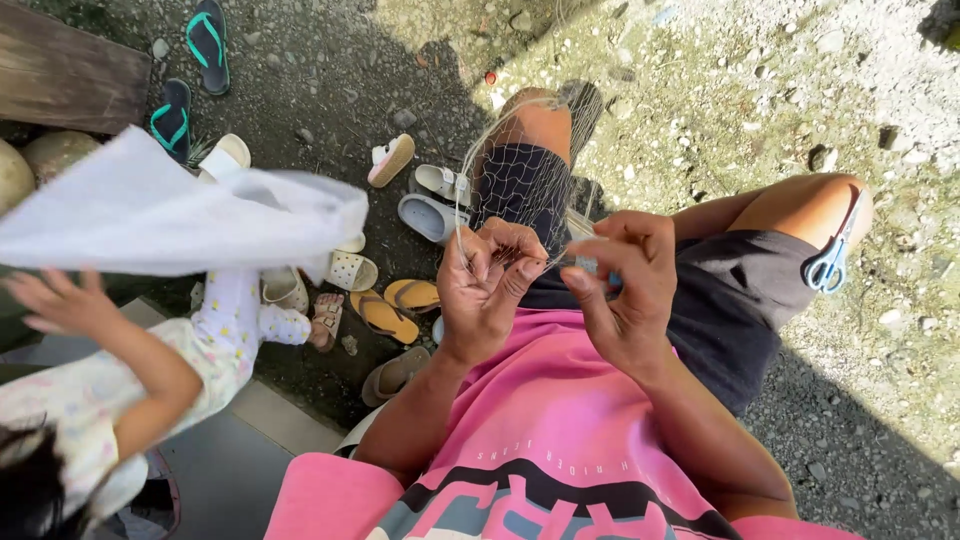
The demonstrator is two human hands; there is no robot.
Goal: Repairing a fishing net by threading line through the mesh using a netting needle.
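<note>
While the left hand (487,285) pinches fishing net (520,180) mesh draped over the knee, right hand (630,290) fingers pinch a small blue netting needle (590,266) at it, likely mid-knot; next move needs taut twine, scissors (828,262) idle on thigh.

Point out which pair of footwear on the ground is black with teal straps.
The two flip-flops at the top left, near the wooden plank. They alone are dark with teal straps; the sandals nearer the person's left hand are tan, white or grey.
</note>
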